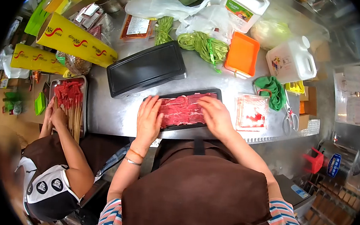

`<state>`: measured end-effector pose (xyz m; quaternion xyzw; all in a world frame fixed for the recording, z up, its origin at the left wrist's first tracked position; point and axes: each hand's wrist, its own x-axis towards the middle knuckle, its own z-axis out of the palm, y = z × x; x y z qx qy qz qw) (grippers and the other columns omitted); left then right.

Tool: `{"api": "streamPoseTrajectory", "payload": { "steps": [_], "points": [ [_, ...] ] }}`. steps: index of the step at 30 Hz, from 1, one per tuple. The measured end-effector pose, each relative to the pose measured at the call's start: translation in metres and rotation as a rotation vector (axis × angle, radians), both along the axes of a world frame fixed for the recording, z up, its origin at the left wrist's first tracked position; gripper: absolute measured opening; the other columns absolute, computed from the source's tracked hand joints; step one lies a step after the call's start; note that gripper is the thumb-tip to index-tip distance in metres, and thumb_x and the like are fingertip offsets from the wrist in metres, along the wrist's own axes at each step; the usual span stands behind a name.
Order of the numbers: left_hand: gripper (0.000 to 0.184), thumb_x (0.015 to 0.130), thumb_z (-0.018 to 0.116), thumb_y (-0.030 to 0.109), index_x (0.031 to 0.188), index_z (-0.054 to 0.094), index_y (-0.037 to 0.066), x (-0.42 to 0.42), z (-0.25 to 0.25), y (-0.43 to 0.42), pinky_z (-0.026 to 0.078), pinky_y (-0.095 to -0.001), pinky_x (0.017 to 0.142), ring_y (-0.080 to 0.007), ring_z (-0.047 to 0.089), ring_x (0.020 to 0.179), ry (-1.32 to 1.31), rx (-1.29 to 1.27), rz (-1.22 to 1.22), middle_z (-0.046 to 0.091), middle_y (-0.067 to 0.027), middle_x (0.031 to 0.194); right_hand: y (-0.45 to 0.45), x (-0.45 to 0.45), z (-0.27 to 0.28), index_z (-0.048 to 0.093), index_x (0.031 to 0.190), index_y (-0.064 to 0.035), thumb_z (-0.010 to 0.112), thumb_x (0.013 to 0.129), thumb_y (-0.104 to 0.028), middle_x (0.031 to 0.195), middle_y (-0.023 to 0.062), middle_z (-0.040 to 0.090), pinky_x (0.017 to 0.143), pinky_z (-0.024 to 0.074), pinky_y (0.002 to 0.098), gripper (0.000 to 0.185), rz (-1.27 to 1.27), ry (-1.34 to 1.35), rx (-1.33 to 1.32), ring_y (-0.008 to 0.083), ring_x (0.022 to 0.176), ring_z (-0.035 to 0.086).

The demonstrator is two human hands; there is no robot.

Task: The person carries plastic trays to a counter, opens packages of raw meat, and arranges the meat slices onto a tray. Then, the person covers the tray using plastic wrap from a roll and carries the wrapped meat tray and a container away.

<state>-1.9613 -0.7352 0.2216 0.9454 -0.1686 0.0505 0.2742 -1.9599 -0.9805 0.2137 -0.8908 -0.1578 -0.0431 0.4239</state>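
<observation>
"Some red meat (182, 110) where?"
"Flat in the black tray (183, 128)."
"And the left hand (148, 114)?"
"At the tray's left end, with fingers spread apart, by the meat's edge."
"And the right hand (216, 115)?"
"At the tray's right end, with bent fingers on the meat. Can't tell if pinching it."
"Near the tray?"
"Black box (146, 67) behind, clear box (252, 113) to the right."

Scissors (290, 114) are lying beside a cloth (273, 92). An orange bin (242, 52) is sitting between beans (204, 46) and a jug (290, 60), while another jug (242, 9) is standing behind it. At the left, two yellow boxes (78, 40) are lying.
</observation>
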Motion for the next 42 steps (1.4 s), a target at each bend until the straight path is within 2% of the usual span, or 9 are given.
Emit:
{"api": "streamPoseTrajectory", "payload": {
  "steps": [5,13,15,20,27,30,32,36,42],
  "points": [
    [0.046,0.082,0.058,0.007,0.127,0.047,0.003,-0.015,-0.015,0.020,0.029,-0.0455,0.106,-0.0321,0.040,0.126,0.040,0.082,-0.032,0.045,-0.0147,0.135,0.040,0.019,-0.012,0.057,0.114,-0.0018,0.056,0.078,-0.004,0.121,0.0126,0.055,0.095,0.0391,0.0401,0.036,0.257,-0.189,-0.224,0.0279,0.115,0.051],
    [0.040,0.082,0.059,0.007,0.122,0.052,0.003,-0.012,-0.013,0.019,0.032,-0.0442,0.104,-0.0313,0.045,0.122,0.032,0.038,0.021,0.050,-0.0135,0.129,0.036,0.021,-0.021,0.058,0.111,0.0004,0.050,0.080,-0.009,0.117,0.0122,0.056,0.095,0.0379,0.0405,0.033,0.256,-0.157,-0.312,0.0261,0.112,0.050],
    [0.039,0.081,0.059,0.004,0.119,0.054,0.003,-0.008,-0.007,0.016,0.035,-0.0401,0.102,-0.0318,0.046,0.121,-0.042,-0.146,0.094,0.051,-0.0133,0.128,0.043,0.022,-0.011,0.058,0.111,0.0004,0.050,0.079,-0.008,0.117,0.0124,0.055,0.095,0.0379,0.0403,0.034,0.254,-0.167,-0.263,0.0261,0.113,0.050],
    [0.039,0.075,0.060,-0.001,0.113,0.057,0.002,0.010,-0.008,0.005,0.042,-0.0392,0.095,-0.0318,0.052,0.112,-0.056,-0.066,-0.166,0.055,-0.0124,0.122,0.063,0.028,-0.017,0.057,0.114,-0.0004,0.056,0.078,-0.006,0.120,0.0133,0.054,0.093,0.0396,0.0396,0.036,0.390,-0.186,-0.260,0.0282,0.114,0.049],
    [0.035,0.075,0.061,0.000,0.109,0.059,0.001,0.012,-0.013,0.009,0.042,-0.0396,0.095,-0.0312,0.053,0.111,-0.074,-0.084,-0.162,0.058,-0.0118,0.117,0.062,0.028,-0.021,0.058,0.112,0.0019,0.051,0.079,-0.006,0.118,0.0136,0.055,0.096,0.0390,0.0411,0.035,0.382,-0.158,-0.237,0.0289,0.111,0.050],
    [0.036,0.074,0.062,0.002,0.110,0.059,0.002,0.010,-0.017,0.013,0.043,-0.0397,0.095,-0.0313,0.053,0.110,-0.090,-0.077,-0.223,0.058,-0.0117,0.117,0.058,0.027,-0.024,0.056,0.116,-0.0021,0.057,0.079,-0.008,0.122,0.0131,0.053,0.096,0.0389,0.0402,0.038,0.403,-0.159,-0.247,0.0300,0.114,0.049],
    [0.042,0.071,0.069,0.009,0.111,0.059,0.003,0.010,-0.016,0.018,0.042,-0.0405,0.096,-0.0318,0.053,0.110,0.005,-0.123,-0.229,0.057,-0.0113,0.119,0.056,0.027,-0.016,0.057,0.115,-0.0053,0.062,0.078,-0.013,0.125,0.0116,0.052,0.096,0.0377,0.0421,0.037,0.408,-0.016,-0.132,0.0305,0.115,0.047],
    [0.057,0.059,0.079,0.022,0.111,0.060,0.007,0.006,0.013,0.030,0.038,-0.0425,0.097,-0.0323,0.048,0.113,0.019,-0.165,-0.214,0.055,-0.0081,0.123,0.039,0.020,0.001,0.061,0.107,-0.0073,0.070,0.071,-0.016,0.118,0.0095,0.054,0.095,0.0377,0.0422,0.037,0.351,-0.056,-0.103,0.0291,0.111,0.048],
    [0.052,0.057,0.080,0.020,0.106,0.062,0.011,0.001,-0.009,0.030,0.039,-0.0412,0.092,-0.0299,0.048,0.106,-0.007,-0.106,-0.239,0.055,-0.0052,0.114,0.035,0.014,-0.012,0.065,0.087,-0.0116,0.073,0.067,-0.017,0.102,0.0027,0.055,0.086,0.0393,0.0403,0.023,0.386,-0.062,-0.130,0.0252,0.099,0.050]
  ]
}}
